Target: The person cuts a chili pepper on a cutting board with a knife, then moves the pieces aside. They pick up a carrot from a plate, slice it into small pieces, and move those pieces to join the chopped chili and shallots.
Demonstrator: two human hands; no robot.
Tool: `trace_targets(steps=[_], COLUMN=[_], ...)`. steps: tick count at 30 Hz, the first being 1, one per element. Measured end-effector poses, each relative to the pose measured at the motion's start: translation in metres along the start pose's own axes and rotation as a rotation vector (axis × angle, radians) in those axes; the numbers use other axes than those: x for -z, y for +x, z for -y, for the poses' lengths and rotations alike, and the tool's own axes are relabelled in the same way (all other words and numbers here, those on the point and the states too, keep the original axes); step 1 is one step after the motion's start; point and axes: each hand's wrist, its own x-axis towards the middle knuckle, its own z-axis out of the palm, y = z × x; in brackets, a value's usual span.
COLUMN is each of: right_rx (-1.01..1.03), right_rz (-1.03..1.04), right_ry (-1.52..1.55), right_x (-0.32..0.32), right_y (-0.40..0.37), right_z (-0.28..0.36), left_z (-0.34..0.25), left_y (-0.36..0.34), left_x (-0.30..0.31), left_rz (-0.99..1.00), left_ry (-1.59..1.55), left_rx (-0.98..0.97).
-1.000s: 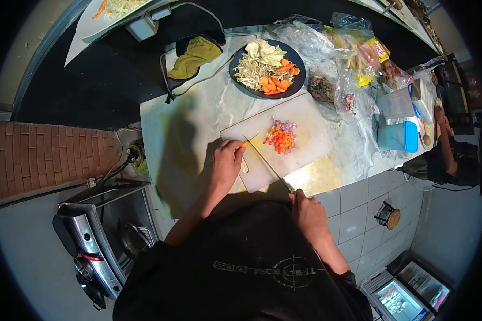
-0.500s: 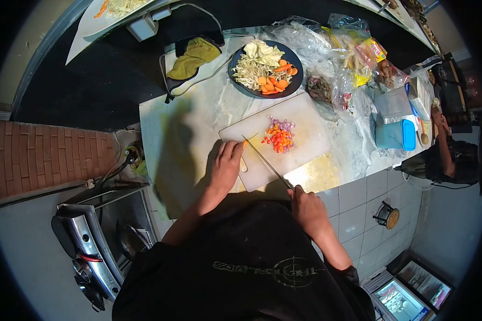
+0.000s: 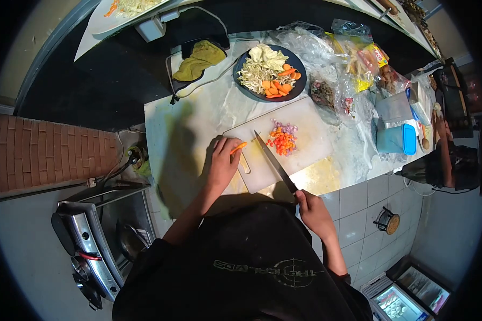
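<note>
My left hand is closed on a slim orange piece, apparently a chili, at the left side of the white cutting board. My right hand grips the handle of a long kitchen knife. The blade slants over the board, tip away from me, between the chili and a chopped heap. That heap has red-orange bits with purple onion pieces along its far side. The blade is apart from the chili.
Beyond the board stands a dark plate with bean sprouts, cabbage and carrot slices. Plastic bags crowd the back right, near a blue-lidded container. A green cloth lies back left. Another person's arm shows far right.
The knife has swung right, away from my left hand, and its broad side now shows more. My right hand has shifted slightly right. The left hand still holds the chili.
</note>
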Motion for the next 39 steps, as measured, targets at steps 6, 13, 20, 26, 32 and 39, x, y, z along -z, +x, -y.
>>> trace_targets(steps=[6, 13, 20, 26, 32, 39], right_rx=[-0.180, -0.131, -0.015, -0.002, 0.061, 0.264], right_rz=[-0.011, -0.136, -0.340, -0.253, -0.314, -0.817], right_ry=[0.075, 0.259, 0.526, 0.681, 0.590, 0.272], right_x=[0.007, 0.004, -0.020, -0.025, -0.019, 0.086], right_y=[-0.004, -0.004, 0.024, 0.044, 0.049, 0.097], right_z=[-0.004, -0.018, -0.011, 0.008, -0.002, -0.029], left_z=[-0.007, -0.008, -0.055, -0.080, -0.071, -0.022], left_y=[0.017, 0.036, 0.030, 0.005, -0.001, 0.005], left_x=[-0.005, -0.019, -0.004, -0.009, -0.019, 0.002], left_rz=[0.008, 0.084, 0.189, 0.506, 0.486, 0.129], left_ry=[0.100, 0.240, -0.148, -0.473, -0.689, -0.389], left_rx=[-0.080, -0.153, -0.123, 0.167, 0.204, 0.174])
